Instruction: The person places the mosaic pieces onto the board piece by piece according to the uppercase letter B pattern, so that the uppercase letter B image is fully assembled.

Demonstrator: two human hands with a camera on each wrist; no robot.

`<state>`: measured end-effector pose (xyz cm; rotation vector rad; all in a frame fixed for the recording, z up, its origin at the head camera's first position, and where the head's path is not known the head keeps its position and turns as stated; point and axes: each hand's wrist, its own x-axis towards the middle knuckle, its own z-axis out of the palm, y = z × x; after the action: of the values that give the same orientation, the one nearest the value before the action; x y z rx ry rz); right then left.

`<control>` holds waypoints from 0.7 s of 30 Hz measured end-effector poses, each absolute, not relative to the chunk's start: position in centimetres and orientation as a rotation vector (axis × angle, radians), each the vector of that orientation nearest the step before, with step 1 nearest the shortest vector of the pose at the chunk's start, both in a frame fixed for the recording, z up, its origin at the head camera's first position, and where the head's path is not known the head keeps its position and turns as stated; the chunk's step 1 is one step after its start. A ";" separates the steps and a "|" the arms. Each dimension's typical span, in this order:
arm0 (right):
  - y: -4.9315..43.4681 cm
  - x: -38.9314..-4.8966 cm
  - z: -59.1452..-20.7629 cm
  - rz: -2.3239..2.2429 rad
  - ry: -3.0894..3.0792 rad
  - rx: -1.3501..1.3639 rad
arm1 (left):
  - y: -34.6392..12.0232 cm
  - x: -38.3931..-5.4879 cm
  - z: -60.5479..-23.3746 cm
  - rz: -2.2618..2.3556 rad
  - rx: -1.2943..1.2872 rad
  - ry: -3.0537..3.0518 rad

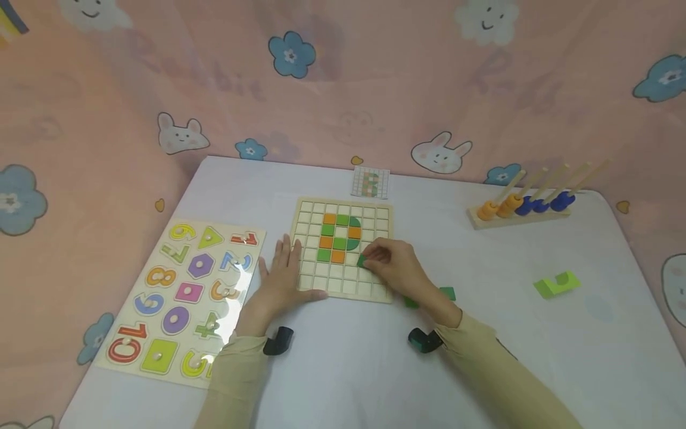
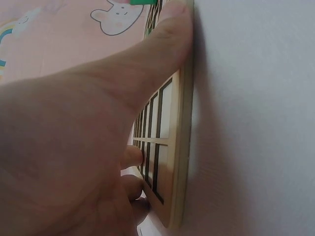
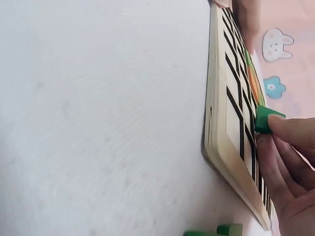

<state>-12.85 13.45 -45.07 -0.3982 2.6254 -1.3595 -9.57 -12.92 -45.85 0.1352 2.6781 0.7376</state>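
A wooden grid board (image 1: 343,287) lies mid-table, with orange and green tiles (image 1: 340,243) set in several of its squares. Two darker green curved pieces (image 1: 354,244) adjoin them on the right. My left hand (image 1: 278,285) rests at the board's left side, fingers extended, its thumb along the front edge. Above the board's right part, my right hand (image 1: 402,265) pinches a small green block (image 3: 263,119) between thumb and fingertips. The block is at the board's surface; whether it sits in a square cannot be told. A printed pattern card (image 1: 370,183) lies behind the board.
Left of the board lies a number-and-shape puzzle (image 1: 187,310) with knobs. Loose green blocks (image 1: 447,293) lie beside my right wrist, partly hidden. Farther right are a lime-green notched block (image 1: 557,285) and a peg stand (image 1: 522,220) with orange and blue beads.
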 end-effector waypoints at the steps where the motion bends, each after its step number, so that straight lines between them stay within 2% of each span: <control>1: 13.3 -12.9 -45.1 -1.358 2.629 -0.393 | -12.9 -9.6 -45.9 0.729 0.136 2.678; 21: 10.9 -13.7 -45.5 -1.319 2.662 -0.318 | -13.0 -9.6 -46.0 0.718 0.146 2.681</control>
<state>-13.72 10.89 -45.48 -0.3180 2.6618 -1.3191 -9.63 -12.97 -46.04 0.1456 2.6814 0.7175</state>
